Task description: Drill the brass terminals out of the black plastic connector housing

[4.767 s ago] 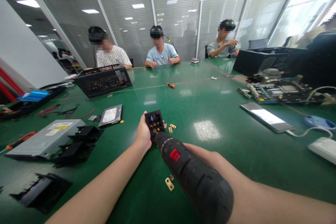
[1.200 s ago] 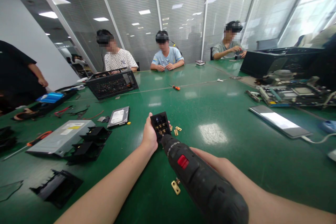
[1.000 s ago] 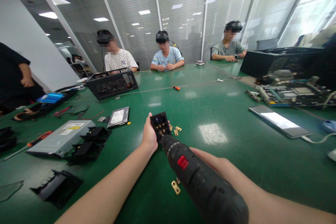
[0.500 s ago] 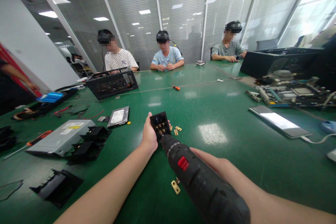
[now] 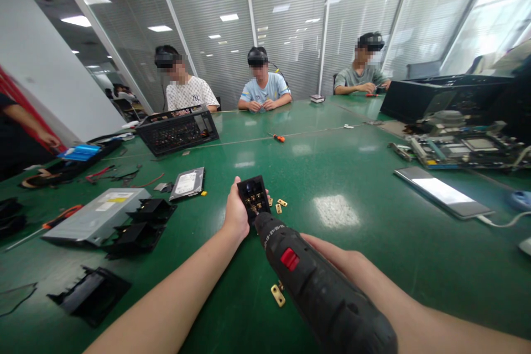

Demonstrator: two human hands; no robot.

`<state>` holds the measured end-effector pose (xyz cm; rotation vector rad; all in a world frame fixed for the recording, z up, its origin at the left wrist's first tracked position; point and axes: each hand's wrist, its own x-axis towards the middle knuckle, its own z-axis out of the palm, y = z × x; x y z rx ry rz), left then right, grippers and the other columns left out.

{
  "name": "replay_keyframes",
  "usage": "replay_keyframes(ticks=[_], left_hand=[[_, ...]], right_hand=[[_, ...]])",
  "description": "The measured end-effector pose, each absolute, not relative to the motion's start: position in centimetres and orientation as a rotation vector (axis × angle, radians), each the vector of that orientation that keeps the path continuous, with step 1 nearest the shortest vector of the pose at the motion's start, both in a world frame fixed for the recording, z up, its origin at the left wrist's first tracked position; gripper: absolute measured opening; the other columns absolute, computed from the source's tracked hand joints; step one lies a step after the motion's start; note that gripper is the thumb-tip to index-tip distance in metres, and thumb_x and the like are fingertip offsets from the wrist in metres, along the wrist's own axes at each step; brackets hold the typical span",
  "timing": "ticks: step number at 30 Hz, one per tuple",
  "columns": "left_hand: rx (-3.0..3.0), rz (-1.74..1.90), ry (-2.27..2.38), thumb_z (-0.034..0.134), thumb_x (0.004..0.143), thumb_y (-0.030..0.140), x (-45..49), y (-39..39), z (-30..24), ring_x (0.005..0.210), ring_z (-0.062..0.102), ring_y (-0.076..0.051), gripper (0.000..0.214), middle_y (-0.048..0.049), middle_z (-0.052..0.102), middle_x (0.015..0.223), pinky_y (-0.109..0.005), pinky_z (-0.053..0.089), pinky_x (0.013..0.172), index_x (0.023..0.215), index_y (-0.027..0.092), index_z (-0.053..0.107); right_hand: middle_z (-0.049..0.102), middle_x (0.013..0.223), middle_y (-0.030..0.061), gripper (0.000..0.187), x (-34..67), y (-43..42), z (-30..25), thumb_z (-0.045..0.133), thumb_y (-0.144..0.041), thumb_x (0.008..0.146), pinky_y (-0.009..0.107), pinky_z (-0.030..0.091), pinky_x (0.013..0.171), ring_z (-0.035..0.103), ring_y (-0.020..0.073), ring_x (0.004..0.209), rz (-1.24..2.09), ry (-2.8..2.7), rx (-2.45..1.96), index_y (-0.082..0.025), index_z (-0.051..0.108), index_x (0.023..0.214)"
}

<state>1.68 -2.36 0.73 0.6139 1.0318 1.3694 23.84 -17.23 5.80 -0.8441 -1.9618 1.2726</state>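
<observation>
My left hand point(image 5: 238, 207) is closed around a small black plastic housing point(image 5: 251, 188), which is tilted so its open face with brass-coloured terminals points toward me. In my right hand point(image 5: 332, 251) is a dark cordless drill point(image 5: 315, 282) with a red switch on top; its body hides most of my fingers. The drill's nose points into the lower part of the housing, at the brass fittings. Whether the bit sits on a screw is too small to tell. Several brass plates point(image 5: 278, 208) lie just right of the housing, and another brass plate point(image 5: 277, 295) lies beside the drill.
Black plastic housings point(image 5: 89, 293), a silver optical drive point(image 5: 99, 215) and a hard drive point(image 5: 187, 183) lie to the left. A phone point(image 5: 442, 191), circuit boards point(image 5: 464, 141) and a black computer case point(image 5: 440, 97) are at the right. An orange screwdriver point(image 5: 279, 138) lies ahead; three people sit opposite.
My hands, the housing and the drill stay almost in place. Across the table at the right, a person's hands have shifted, and a red-orange tool now shows by them.
</observation>
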Motion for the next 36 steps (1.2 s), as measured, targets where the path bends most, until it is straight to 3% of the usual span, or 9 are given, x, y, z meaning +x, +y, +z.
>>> replay_keyframes(ticks=[24, 30, 36], left_hand=[[0.635, 1.365, 1.066, 0.037, 0.1, 0.056, 1.6, -2.3, 0.8, 0.065, 0.074, -0.026, 0.058, -0.0138, 0.076, 0.076, -0.035, 0.059, 0.055, 0.101, 0.007, 0.07], [0.653, 1.377, 1.058, 0.037, 0.101, 0.055, 1.6, -2.2, 0.5, 0.064, 0.074, -0.025, 0.057, -0.0141, 0.076, 0.076, -0.035, 0.059, 0.057, 0.098, 0.008, 0.069], [0.64, 1.353, 1.045, 0.038, 0.1, 0.057, 1.4, -2.0, 0.2, 0.064, 0.074, -0.025, 0.058, -0.0142, 0.076, 0.077, -0.035, 0.059, 0.055, 0.099, 0.008, 0.07]], right_hand=[[0.064, 0.136, 0.0117, 0.037, 24.0, -17.4, 4.9, 0.065, -0.036, 0.102, 0.049, 0.06, 0.095, 0.068, 0.0267, 0.114, 1.248, -1.921, -0.939, -0.02, 0.061, 0.135], [0.074, 0.13, 0.0012, 0.048, 23.9, -17.0, 4.4, 0.06, -0.032, 0.104, 0.042, 0.058, 0.105, 0.065, 0.0335, 0.13, 1.234, -1.885, -1.041, -0.033, 0.053, 0.151], [0.066, 0.135, 0.0112, 0.038, 23.8, -17.4, 5.3, 0.064, -0.036, 0.103, 0.049, 0.06, 0.096, 0.069, 0.0276, 0.115, 1.256, -1.915, -0.989, -0.02, 0.061, 0.137]])
